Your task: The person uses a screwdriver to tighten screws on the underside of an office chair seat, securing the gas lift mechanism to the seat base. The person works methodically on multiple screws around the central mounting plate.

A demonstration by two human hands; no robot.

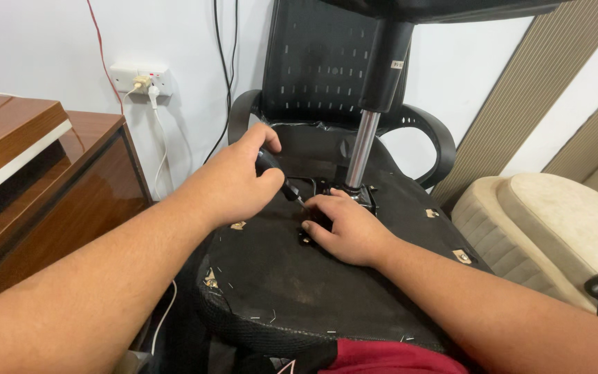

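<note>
- Office chair (292, 277) is seen upturned, underside of black seat facing up w/ staples and small metal brackets along the edge; mesh backrest (316, 62) is leaned toward the white wall.
- Chrome gas cylinder (363, 149) is stood upright from the seat's centre mechanism, a black sleeve fitted over its top.
- Wooden cabinet (43, 173) is placed at left; wall socket (141, 77) w/ white plugs and hanging cables is mounted above it. Beige cushioned seat (555, 221) is set at right (slatted panel behind it).
- Left hand (237, 180) is closed tight round a black-handled screwdriver (278, 176); its tip is angled down-right to the plate by the cylinder base.
- Right hand (347, 228) is laid on the seat underside just beside the tip, fingers curled over the black plate; what's pinched, if anything, can't be told.
</note>
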